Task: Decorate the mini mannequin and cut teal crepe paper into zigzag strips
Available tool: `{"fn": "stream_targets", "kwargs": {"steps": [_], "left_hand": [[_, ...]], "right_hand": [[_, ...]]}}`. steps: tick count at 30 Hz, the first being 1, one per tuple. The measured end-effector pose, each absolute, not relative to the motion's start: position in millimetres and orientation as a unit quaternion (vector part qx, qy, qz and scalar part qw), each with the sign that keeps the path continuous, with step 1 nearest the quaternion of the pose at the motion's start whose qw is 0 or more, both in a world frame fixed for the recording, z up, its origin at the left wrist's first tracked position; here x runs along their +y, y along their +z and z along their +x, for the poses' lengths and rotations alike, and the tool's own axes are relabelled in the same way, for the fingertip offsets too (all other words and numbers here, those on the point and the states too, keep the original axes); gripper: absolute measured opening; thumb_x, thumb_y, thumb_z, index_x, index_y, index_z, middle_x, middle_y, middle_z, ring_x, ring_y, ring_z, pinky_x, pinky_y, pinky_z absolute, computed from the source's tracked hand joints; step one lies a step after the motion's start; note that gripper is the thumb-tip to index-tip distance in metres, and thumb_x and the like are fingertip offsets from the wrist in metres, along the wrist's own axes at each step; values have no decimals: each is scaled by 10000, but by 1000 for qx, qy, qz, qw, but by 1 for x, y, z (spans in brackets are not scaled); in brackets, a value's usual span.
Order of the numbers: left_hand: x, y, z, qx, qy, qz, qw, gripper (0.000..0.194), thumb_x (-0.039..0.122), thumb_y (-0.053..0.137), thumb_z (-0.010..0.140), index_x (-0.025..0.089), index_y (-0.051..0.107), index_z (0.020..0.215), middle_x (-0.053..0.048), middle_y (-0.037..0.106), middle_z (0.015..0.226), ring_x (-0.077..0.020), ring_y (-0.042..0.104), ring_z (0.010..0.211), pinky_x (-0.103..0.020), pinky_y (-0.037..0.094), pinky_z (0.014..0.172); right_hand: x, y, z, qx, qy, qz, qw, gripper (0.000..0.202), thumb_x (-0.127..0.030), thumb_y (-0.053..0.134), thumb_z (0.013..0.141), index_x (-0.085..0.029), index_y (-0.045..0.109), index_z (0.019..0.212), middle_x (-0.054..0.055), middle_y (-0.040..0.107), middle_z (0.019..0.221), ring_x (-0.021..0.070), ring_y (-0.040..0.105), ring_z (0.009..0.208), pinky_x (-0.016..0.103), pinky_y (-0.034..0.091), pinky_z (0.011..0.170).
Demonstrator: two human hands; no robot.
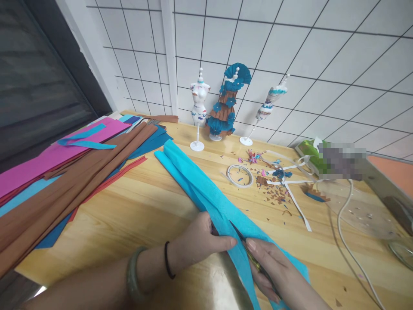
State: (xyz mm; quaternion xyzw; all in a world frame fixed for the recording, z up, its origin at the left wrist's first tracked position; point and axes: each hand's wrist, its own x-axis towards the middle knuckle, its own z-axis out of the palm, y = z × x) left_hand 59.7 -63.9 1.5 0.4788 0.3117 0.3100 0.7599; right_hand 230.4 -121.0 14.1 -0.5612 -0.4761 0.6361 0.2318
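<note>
Your left hand point(206, 241) is closed on the turquoise paper point(222, 206), thumb on top; your right hand point(274, 265) grips the scissors point(254, 259), blades against the sheet. It slants across the counter point(129, 215), to the near left of the tape roll point(239, 185). Likely light, limp and easily torn: pinch it gently beside the blades.
</note>
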Motion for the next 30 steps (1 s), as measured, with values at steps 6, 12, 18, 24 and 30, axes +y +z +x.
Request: {"fn": "stream_targets", "kwargs": {"steps": [6, 12, 18, 24, 30], "left_hand": [[-64, 3, 62, 305, 312, 477, 763, 315, 199, 673, 606, 103, 597, 897, -128, 674, 921, -293, 608, 926, -411, 463, 821], [-64, -1, 60, 304, 312, 484, 759, 322, 199, 675, 621, 107, 598, 920, -124, 673, 935, -289, 606, 938, -405, 461, 823], [-64, -2, 61, 301, 313, 480, 763, 285, 203, 686, 626, 117, 611, 888, -105, 677, 916, -272, 610, 919, -383, 464, 814], [-63, 2, 60, 298, 315, 464, 772, 309, 222, 707, 625, 135, 619, 909, -80, 677, 912, -236, 608, 905, -345, 458, 813], [-60, 3, 59, 288, 329, 445, 782, 282, 185, 724, 589, 142, 609, 843, -50, 676, 847, -188, 606, 814, -316, 451, 789]], "right_hand": [[-121, 13, 230, -475, 636, -563, 230, 540, -661, 365, 818, -211, 351, 519, -112, 231, 334, 41, 218, 286, 201, 146, 339], [-120, 13, 231, -475, 636, -561, 235, 521, -647, 378, 822, -211, 350, 539, -118, 235, 324, 37, 202, 278, 198, 134, 334], [-122, 15, 231, -476, 639, -559, 229, 512, -636, 372, 834, -211, 347, 550, -118, 236, 322, 37, 209, 282, 194, 134, 333], [-122, 10, 233, -467, 671, -519, 249, 476, -637, 408, 822, -205, 379, 623, -127, 271, 343, 27, 190, 286, 185, 134, 330], [-121, 8, 234, -507, 628, -525, 270, 418, -505, 697, 649, -199, 412, 637, -87, 288, 541, 59, 271, 485, 183, 223, 441]]}}
